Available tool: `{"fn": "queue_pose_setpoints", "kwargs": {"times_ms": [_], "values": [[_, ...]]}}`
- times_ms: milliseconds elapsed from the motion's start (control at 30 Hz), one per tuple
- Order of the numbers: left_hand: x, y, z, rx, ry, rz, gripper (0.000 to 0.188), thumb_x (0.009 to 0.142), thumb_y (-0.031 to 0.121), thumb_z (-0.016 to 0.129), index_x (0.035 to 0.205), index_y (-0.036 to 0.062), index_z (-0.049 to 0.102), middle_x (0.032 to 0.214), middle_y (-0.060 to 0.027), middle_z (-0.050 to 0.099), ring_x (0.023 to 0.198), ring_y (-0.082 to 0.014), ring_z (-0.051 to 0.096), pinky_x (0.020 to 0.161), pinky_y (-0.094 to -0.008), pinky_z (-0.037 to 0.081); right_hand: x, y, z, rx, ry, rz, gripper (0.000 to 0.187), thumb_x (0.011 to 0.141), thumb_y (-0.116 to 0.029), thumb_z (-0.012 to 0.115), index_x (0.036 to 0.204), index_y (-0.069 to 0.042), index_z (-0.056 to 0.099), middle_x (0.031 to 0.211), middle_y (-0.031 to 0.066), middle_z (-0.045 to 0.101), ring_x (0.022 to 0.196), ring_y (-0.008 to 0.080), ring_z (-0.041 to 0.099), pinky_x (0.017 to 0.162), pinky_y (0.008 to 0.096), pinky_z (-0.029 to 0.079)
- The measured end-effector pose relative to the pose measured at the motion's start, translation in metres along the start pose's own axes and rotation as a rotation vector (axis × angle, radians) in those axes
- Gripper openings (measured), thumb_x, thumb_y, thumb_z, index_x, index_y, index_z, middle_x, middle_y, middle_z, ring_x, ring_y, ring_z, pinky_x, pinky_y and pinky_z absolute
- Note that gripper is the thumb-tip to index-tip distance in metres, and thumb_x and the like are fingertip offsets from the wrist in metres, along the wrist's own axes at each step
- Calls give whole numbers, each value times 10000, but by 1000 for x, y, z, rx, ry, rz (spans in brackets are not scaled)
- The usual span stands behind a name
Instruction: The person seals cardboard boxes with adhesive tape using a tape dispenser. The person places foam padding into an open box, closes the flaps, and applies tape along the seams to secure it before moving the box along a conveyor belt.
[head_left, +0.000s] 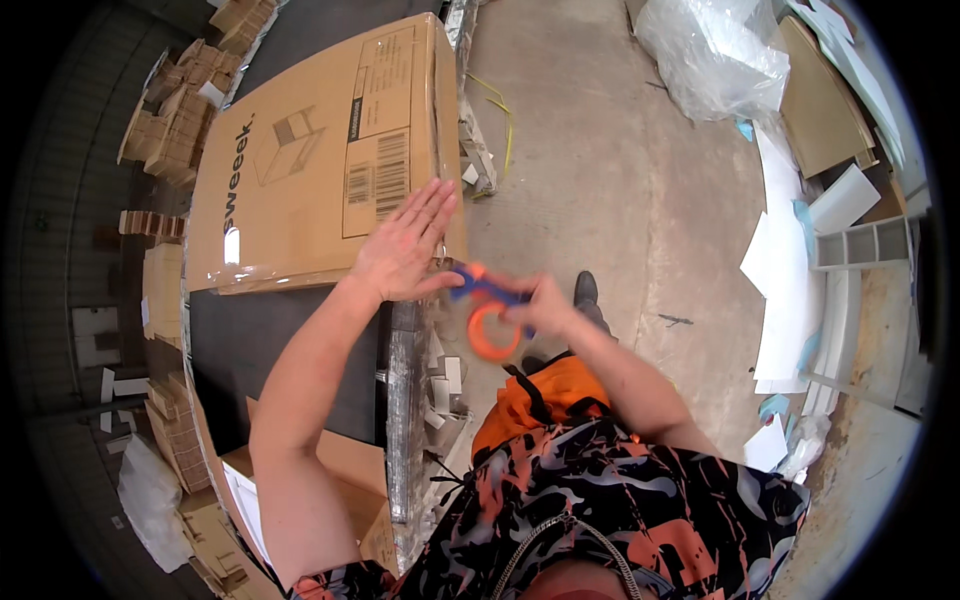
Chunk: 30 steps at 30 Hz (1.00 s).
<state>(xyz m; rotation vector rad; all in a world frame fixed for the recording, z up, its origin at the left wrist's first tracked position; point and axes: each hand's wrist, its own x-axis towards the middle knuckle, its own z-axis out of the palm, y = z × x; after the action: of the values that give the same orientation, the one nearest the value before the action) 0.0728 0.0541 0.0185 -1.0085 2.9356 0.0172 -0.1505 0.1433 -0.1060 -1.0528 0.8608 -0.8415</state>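
Observation:
A large brown cardboard box [300,170] lies on the black conveyor belt [270,350], with clear tape along its near and right edges. My left hand [405,245] rests on the box's near right corner, fingers stretched out flat and nothing gripped. Just right of that corner, my right hand [545,305] is closed round a blue and orange tape dispenser [492,325], somewhat blurred. The dispenser's head is beside my left thumb; whether its tape touches the box I cannot make out.
An open carton [350,465] stands on the belt's near end. The conveyor's side rail [405,420] is wrapped in film, with white scraps beside it. Flat cardboard stacks [180,120] lie at left. Clear plastic film [710,60] and white sheets [785,300] lie at right.

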Motion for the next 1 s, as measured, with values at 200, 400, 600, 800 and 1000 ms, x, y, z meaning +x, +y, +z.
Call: {"fn": "queue_pose_setpoints", "kwargs": {"times_ms": [200,400,600,800,1000], "values": [[8,0,-3,41,-17,-6,966,775,526,647,1443,-40,238,1527,-173,236,1428,-327,187,1174,-406,171,33,-24,80,-469,-26,-88,546,590,-195,685,1133,-135,684,897,146,670,787,246,674,718,376,534],[12,-5,1,23,25,-5,1023,675,428,773,1429,-37,261,1503,-173,288,1410,-327,241,1158,-417,229,26,27,83,-487,-111,-267,536,598,-261,674,1118,-132,688,885,130,665,802,267,674,724,405,537],[9,-5,4,27,50,-12,1085,658,418,788,1453,-26,199,1501,-193,280,1396,-363,262,1140,-438,256,19,21,-48,372,227,76,575,665,-1,600,1236,-62,629,1020,41,676,816,97,597,722,232,492],[15,-9,8,7,84,6,1101,651,394,797,1464,-20,182,1498,-202,284,1393,-368,269,1137,-442,258,70,-8,-50,124,103,89,570,653,-61,668,1221,-96,648,948,49,676,734,104,603,715,247,493],[14,-11,7,18,62,-6,1016,717,429,737,1453,-38,214,1516,-184,256,1407,-343,245,1151,-430,236,14,36,40,-88,90,-52,620,597,-202,730,1198,-78,641,1010,144,698,854,233,669,802,311,505]]}}
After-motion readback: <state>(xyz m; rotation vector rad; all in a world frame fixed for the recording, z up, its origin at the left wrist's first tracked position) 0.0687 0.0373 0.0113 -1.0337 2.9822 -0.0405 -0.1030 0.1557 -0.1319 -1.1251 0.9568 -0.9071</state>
